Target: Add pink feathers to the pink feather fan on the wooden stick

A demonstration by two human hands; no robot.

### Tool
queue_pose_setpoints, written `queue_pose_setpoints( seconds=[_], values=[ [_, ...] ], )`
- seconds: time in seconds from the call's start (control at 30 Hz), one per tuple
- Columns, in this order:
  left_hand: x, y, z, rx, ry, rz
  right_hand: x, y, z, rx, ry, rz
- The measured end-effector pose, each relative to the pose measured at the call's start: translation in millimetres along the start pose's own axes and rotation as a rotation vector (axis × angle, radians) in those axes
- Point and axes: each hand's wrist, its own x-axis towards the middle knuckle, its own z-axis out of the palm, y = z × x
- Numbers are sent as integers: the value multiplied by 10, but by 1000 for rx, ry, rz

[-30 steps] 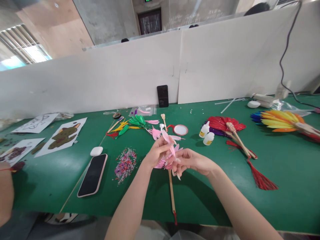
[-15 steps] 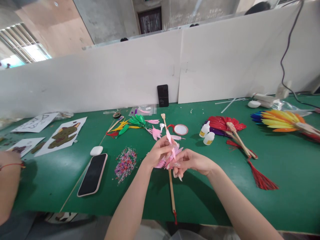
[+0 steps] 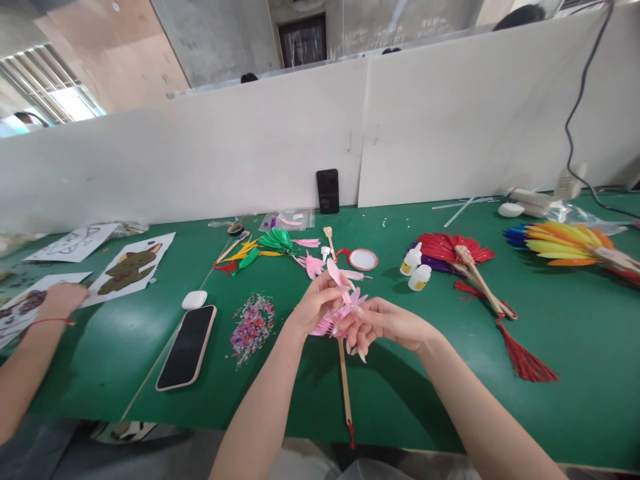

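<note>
While both your hands meet over the green table [image 3: 550,373], here is how they stand:

Left hand: your left hand [image 3: 313,308] is curled shut, its fingertips pinching a single pink feather [image 3: 334,272] that stands up above the knuckles.

Right hand: your right hand [image 3: 383,323] is closed loosely around the head of the pink feather fan [image 3: 345,313], fingers bent under it and long nails pointing down; the two hands touch at the fan.

Fan, place: it sits between your hands, raised just above the table, near the front middle of it.

Fan, look: short pink feathers spread out to the left and upward from your grip; a thin wooden handle [image 3: 344,383] hangs down toward you and ends in a small red tassel [image 3: 351,433] at the table's edge.

Nearby, left: a heap of coloured scraps [image 3: 253,325], a phone [image 3: 187,347] lying face up, and a small white case [image 3: 194,300].

Nearby, right: two small glue bottles [image 3: 415,267] just beside a red feather fan [image 3: 450,248].

Beyond: loose green feathers [image 3: 275,241] and a round lid [image 3: 363,259].

Far left: another person's hand [image 3: 63,300] rests on paper sheets [image 3: 30,303].
</note>
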Motion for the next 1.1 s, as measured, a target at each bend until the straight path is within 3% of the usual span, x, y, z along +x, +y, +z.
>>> queue_pose_setpoints(
  seconds=[0.13, 0.33, 0.57, 0.83, 1.1],
  values=[
    [10, -3, -5, -11, 53, 38, 15, 6, -6, -5, 49, 16],
    [26, 18, 52, 116, 117, 93, 57, 15, 5, -10, 230, 9],
    [50, -26, 86, 323, 128, 46, 85, 24, 18, -79, 264, 28],
    [52, -21, 79, 337, 124, 53, 112, 60, -1, -116, 395, 21],
    [57, -19, 80, 319, 84, 11, 93, 59, -28, -158, 310, 7]
  ],
)
